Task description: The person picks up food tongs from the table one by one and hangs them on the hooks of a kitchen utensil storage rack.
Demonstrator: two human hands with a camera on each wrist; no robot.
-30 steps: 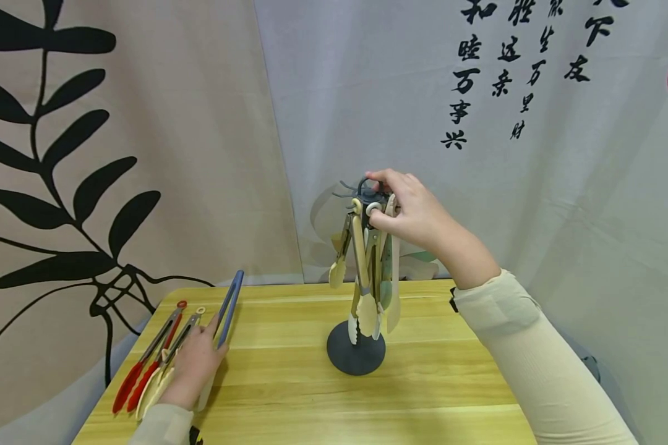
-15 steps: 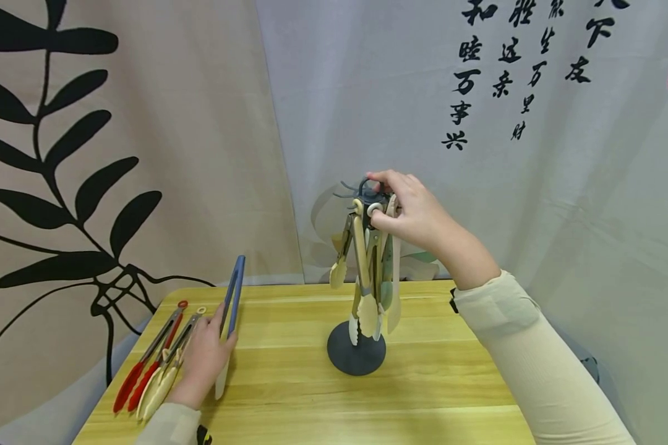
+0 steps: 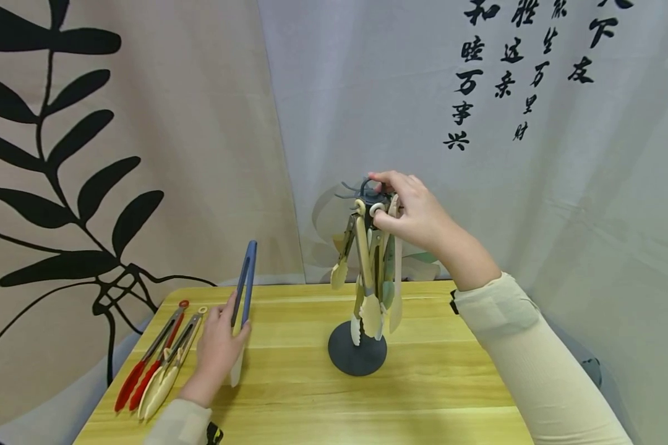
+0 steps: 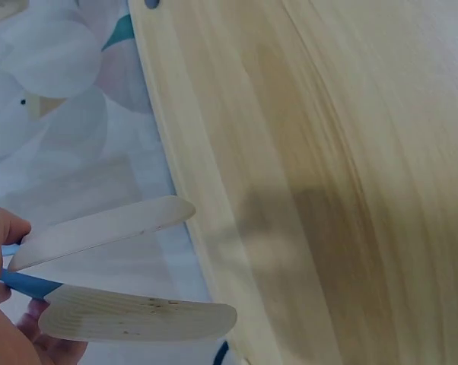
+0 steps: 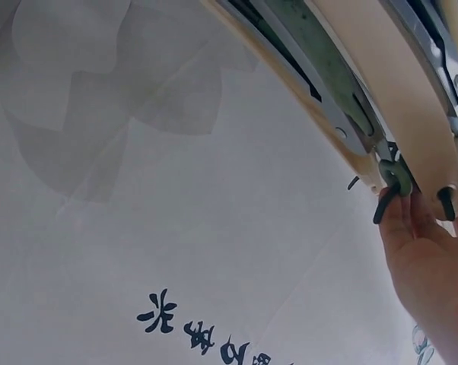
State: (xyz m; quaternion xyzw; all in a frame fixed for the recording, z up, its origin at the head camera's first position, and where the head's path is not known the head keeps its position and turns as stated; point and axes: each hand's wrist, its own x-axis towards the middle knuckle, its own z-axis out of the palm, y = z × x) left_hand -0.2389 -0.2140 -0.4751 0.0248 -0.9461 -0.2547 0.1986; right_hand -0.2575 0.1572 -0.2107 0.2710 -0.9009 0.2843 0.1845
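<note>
Our left hand (image 3: 221, 347) grips the blue-handled, pale-tipped tongs (image 3: 249, 281) over the yellowish wood-grained surface (image 3: 451, 364), left of the dark grey, round-based stand (image 3: 357, 363), whose top our right hand (image 3: 414, 210) holds. A sideways push could tip the tall, loaded stand; a slack grip could let the tongs slip. Their tips (image 4: 138, 314) look matte, long and rounded, one finely ribbed.

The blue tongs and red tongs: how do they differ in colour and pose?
The blue tongs have blue handles and pale tips; the red tongs show bare metal and red tips. The left hand holds the blue tongs tips down; the red tongs lie on the table. Both have spread arms.
</note>
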